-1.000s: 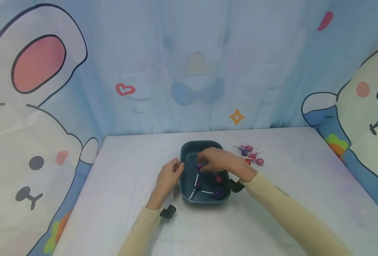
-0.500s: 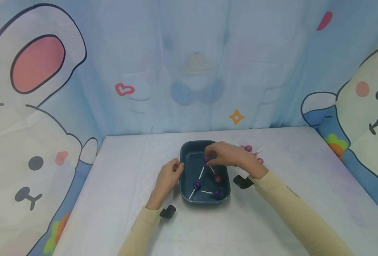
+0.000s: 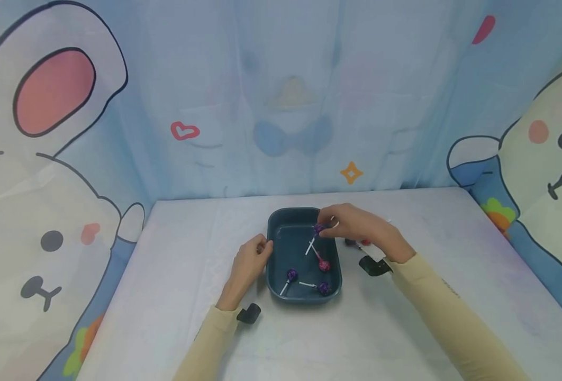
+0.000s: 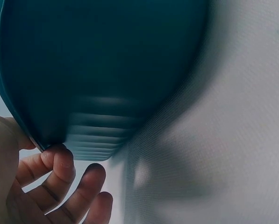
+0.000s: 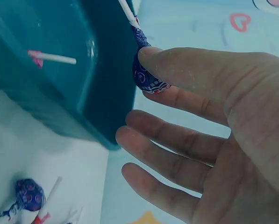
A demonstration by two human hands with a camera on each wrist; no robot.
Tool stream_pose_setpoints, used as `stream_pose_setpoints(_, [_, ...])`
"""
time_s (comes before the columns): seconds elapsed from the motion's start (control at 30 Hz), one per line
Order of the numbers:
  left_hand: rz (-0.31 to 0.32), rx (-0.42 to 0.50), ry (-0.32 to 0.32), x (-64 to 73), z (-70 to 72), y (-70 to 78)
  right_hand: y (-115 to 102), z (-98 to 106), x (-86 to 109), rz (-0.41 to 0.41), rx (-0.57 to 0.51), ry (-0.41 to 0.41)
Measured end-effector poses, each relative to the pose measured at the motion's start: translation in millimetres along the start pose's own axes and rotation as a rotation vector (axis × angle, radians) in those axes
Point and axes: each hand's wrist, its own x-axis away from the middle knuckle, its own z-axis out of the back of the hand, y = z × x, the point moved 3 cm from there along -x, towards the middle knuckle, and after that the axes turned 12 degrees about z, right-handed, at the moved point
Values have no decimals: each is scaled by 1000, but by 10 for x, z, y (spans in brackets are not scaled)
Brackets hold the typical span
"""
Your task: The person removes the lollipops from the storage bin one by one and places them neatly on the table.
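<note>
My right hand (image 3: 350, 221) pinches a purple-wrapped lollipop (image 5: 146, 77) by its round head between thumb and forefinger, over the far right part of a dark teal bin (image 3: 276, 286). Its white stick points down toward the bin's floor in the head view. Inside the bin lie a pink lollipop (image 3: 324, 265) and two purple lollipops, one at the near right (image 3: 324, 288) and one at the near left (image 3: 291, 274). At the bin's left side my left hand (image 3: 251, 264) grips the rim with thumb and forefinger, its other fingers loosely bent.
Right of the bin, more lollipops lie on the white cloth, partly hidden behind my right hand; a purple one (image 5: 29, 195) shows in the right wrist view. A blue patterned curtain (image 3: 290, 95) hangs behind the table (image 3: 205, 222).
My right hand has moved right and away from me, carrying the purple lollipop from mid-bin toward the far right rim. My left hand has stayed at the rim.
</note>
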Motion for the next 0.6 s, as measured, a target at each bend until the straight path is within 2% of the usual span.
stream_pose_setpoints(0.37, [-12,11,-1,-10,11,-2,274,59,194,-161,-55,50])
stream_pose_setpoints(0.6, [-7,9,-9,-8,6,-7,419,75,351,-208,-29,46])
